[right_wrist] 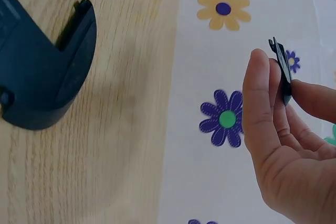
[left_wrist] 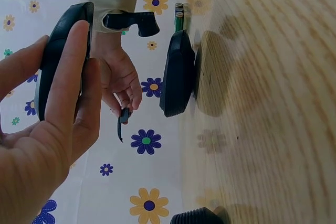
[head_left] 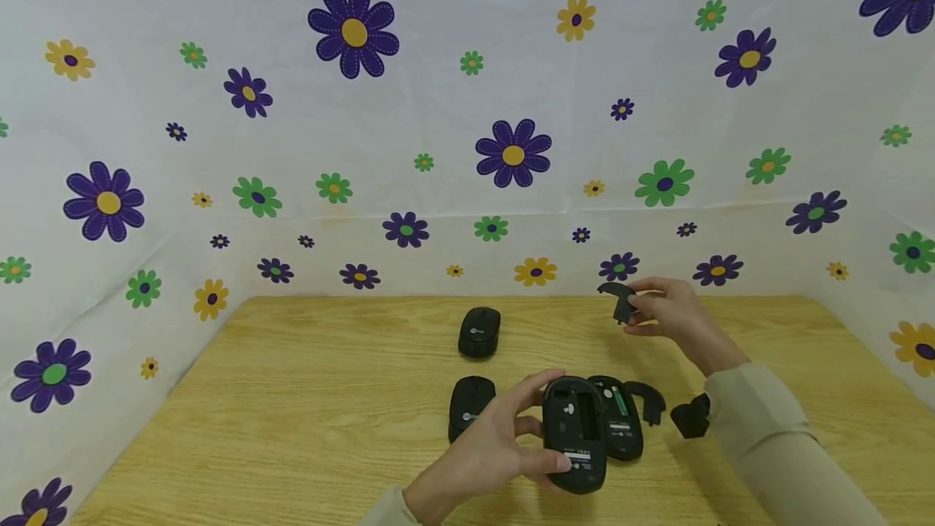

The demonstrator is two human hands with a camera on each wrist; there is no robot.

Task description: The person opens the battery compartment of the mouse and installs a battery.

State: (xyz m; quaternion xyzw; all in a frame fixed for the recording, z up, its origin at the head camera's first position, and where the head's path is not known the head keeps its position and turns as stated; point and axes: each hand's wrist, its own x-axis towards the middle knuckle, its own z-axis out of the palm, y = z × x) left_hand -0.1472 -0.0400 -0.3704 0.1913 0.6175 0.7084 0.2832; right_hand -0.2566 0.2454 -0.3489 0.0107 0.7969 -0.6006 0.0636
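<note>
My left hand [head_left: 504, 437] grips a black computer mouse [head_left: 573, 404] above the table. Its underside faces the head camera, and the long battery slot looks dark. Between thumb and fingers, my right hand [head_left: 672, 315] pinches a thin black battery cover [head_left: 618, 299], raised toward the back of the table. That cover [right_wrist: 284, 72] appears edge-on in the right wrist view. Just right of the held mouse, a second mouse [head_left: 621, 437] lies underside up, a green battery [head_left: 620, 400] showing in its slot. Beside it is another curved battery cover [head_left: 650, 404].
Two black mice, one farther back [head_left: 479, 333] and one nearer [head_left: 467, 404], sit upright on the wooden table [head_left: 292, 412]. A black piece [head_left: 692, 416] lies by the right sleeve. Flower-printed white sheeting [head_left: 424, 104] encloses the back and sides.
</note>
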